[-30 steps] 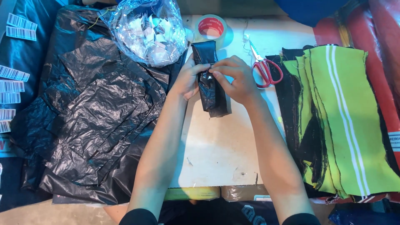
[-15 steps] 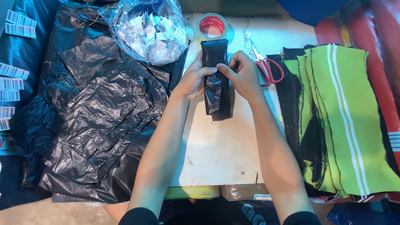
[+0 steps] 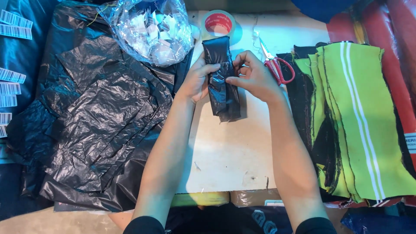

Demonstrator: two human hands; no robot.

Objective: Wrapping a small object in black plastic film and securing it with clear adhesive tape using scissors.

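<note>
Black wrapped bundle [image 3: 222, 80] pinched between left hand [image 3: 196, 80], right hand [image 3: 255, 78].

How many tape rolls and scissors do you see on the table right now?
2: one tape roll at the table's far edge, above the black bundle both hands hold, and one red-handled scissors just right of the right hand. More could be hidden under the black bags.

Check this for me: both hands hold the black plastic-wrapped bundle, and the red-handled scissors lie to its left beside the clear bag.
Not quite. The head view shows the red-handled scissors to the right of the black bundle, beside the green striped fabric. Left hand and right hand do hold it.
</note>
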